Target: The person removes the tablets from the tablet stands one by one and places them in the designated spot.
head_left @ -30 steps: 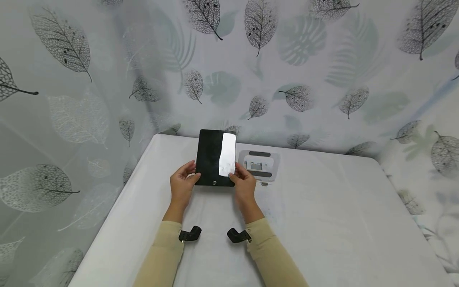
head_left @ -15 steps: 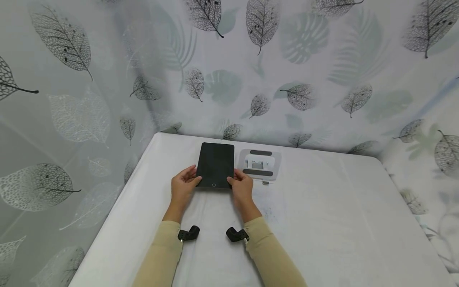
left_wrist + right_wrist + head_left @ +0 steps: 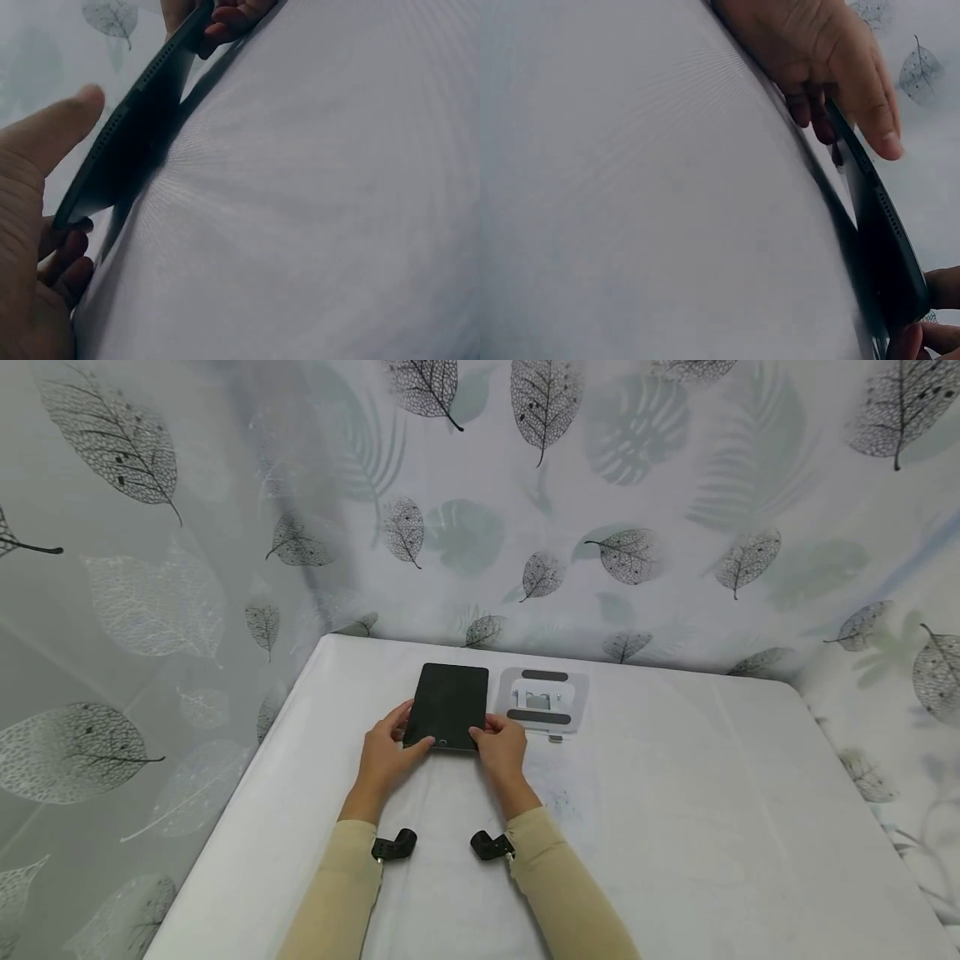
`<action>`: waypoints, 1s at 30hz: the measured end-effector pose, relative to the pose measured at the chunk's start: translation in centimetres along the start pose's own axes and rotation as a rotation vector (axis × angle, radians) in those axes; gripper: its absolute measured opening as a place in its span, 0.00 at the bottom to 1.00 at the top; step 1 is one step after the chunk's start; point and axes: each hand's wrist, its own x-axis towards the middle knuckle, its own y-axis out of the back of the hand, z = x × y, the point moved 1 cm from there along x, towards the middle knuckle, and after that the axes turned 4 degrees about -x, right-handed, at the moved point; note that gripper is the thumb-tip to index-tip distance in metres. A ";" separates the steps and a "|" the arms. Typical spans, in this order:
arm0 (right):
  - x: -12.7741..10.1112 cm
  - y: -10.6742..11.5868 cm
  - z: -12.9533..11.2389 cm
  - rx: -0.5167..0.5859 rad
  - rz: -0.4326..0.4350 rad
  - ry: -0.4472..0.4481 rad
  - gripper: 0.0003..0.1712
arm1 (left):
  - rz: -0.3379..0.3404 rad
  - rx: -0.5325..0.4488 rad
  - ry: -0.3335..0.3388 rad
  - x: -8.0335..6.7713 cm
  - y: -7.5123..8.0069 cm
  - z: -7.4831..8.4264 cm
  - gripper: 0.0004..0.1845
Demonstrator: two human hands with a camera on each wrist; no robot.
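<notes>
A black tablet (image 3: 447,705), screen dark, lies nearly flat on the white table (image 3: 675,793) with its near edge a little raised. My left hand (image 3: 386,750) holds its near left corner, thumb on top and fingers under. At the near right corner my right hand (image 3: 499,745) holds it the same way. The left wrist view shows the tablet's thin edge (image 3: 135,142) above the cloth, my left thumb (image 3: 45,135) over it and my right hand's fingers (image 3: 229,15) at the far end. In the right wrist view the tablet edge (image 3: 877,217) runs between both hands.
A flat white and grey tablet stand (image 3: 542,698) lies just right of the tablet, close to my right hand. Leaf-patterned curtains (image 3: 525,485) close off the table at the back and left. The white cloth stretches bare to the right and toward me.
The tablet was held up tilted toward me with a glare on its screen. It has been lowered almost flat onto the table, both hands following it down and forward.
</notes>
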 end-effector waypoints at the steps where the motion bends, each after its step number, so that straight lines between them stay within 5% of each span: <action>1: 0.0 0.0 0.1 -0.023 0.007 0.020 0.20 | -0.014 0.022 0.002 0.0 0.0 0.0 0.45; 5: -0.1 -0.3 0.8 -0.121 0.044 0.128 0.21 | -0.047 0.063 0.011 0.2 -0.2 0.0 0.53; 14: -0.4 -0.7 2.0 -0.221 0.159 0.375 0.17 | -0.038 0.159 0.020 0.4 -1.2 0.1 0.52; 24: -1.0 -0.7 2.6 -0.267 0.122 0.395 0.17 | -0.003 0.226 -0.016 -0.4 -1.7 0.2 0.48; 30: -0.7 -0.7 2.6 -0.140 0.065 0.428 0.17 | -0.012 0.206 -0.100 -0.3 -1.3 0.4 0.44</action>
